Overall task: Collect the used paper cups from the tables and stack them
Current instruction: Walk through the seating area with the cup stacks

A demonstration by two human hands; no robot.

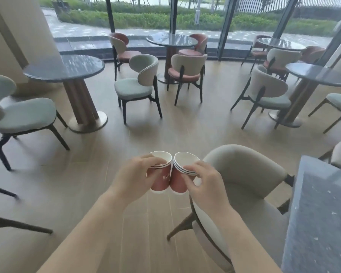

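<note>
Both my hands hold red paper cups with white rims in front of me, above the wooden floor. My left hand [135, 177] grips a stack of cups [161, 180], its rims showing as nested rings. My right hand [202, 181] grips a second stack of cups [180, 183], tilted a little to the right, with three rims visible. The two stacks touch side by side. Both open mouths face up and away from me, and the insides look white and empty.
A beige chair [244, 174] stands right below my right hand. A dark table corner [321, 213] is at the near right. Round dark tables [65, 67] [171, 40] [317, 73] and several chairs ring the open floor. Glass walls lie beyond.
</note>
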